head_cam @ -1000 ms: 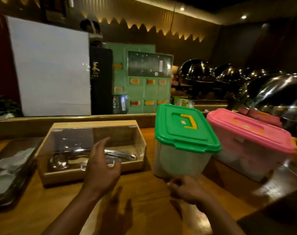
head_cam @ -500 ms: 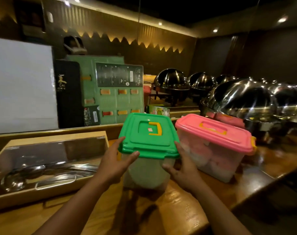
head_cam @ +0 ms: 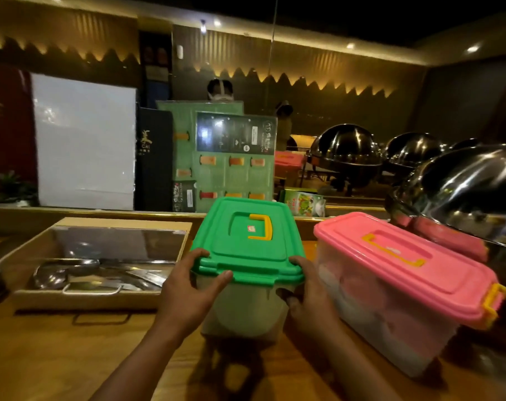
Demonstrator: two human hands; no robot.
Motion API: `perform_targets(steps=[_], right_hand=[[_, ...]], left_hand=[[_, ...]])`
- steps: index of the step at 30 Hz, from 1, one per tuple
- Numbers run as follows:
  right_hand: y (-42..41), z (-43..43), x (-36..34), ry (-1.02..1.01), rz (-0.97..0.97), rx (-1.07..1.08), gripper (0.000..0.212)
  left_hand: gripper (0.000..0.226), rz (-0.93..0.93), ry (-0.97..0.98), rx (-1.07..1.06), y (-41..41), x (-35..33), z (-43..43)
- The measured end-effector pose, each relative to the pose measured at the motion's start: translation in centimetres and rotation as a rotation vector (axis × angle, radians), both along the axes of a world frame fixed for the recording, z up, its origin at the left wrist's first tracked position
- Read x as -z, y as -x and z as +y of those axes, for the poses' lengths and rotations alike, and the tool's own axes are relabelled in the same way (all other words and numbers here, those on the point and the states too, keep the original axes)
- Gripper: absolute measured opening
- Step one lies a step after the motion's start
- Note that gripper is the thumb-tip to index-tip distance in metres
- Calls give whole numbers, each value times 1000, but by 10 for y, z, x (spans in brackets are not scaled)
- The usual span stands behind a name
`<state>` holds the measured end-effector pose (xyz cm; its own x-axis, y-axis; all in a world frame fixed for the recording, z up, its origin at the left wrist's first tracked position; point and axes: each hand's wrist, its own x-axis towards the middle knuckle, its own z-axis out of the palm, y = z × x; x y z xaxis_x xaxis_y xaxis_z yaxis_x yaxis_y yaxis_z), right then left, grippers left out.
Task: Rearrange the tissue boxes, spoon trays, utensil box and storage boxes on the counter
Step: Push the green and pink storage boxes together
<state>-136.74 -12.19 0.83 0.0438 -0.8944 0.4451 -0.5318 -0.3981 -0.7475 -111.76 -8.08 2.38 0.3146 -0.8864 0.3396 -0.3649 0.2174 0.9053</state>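
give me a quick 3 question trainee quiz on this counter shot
1. True or false: both hands grip the green-lidded box.
2. What lies directly right of that box? A) pink-lidded box B) utensil box C) plant
3. What colour are the handles on both lids?

Key:
1. True: the left hand and right hand clasp its sides under the lid.
2. A, the pink-lidded box; the utensil box sits on the left.
3. Yellow.
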Motion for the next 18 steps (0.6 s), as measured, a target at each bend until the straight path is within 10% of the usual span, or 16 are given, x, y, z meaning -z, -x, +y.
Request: perform_targets(steps=[18], right_hand=[[3, -26, -14, -53, 49, -138, 80]], left_hand=[[65, -19, -19, -116, 15, -4, -4]])
